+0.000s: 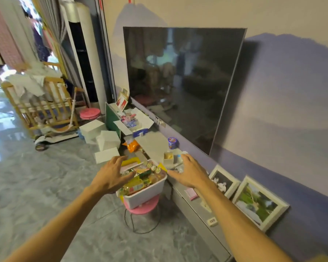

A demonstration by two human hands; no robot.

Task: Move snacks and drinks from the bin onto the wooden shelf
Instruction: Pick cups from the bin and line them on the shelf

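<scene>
A white bin [147, 193] full of snack packets and several drink cans stands on a pink stool [143, 208] beside a long low shelf [153, 146] under the television. My left hand [110, 176] hovers over the bin's left side with fingers spread, holding nothing. My right hand [187, 172] is spread over the bin's right rim and the shelf edge, empty too. On the shelf lie a purple round tub [172, 142], a small tan box [168, 157] and a clear bottle [180, 159] partly hidden by my right hand.
A big dark television [184, 82] hangs above the shelf. Framed pictures [259, 203] lean on the wall at the right. An open white box [133, 121] sits farther along the shelf. White foam boxes [106, 140], an orange bag [133, 145] and a wooden crib [42, 103] stand left.
</scene>
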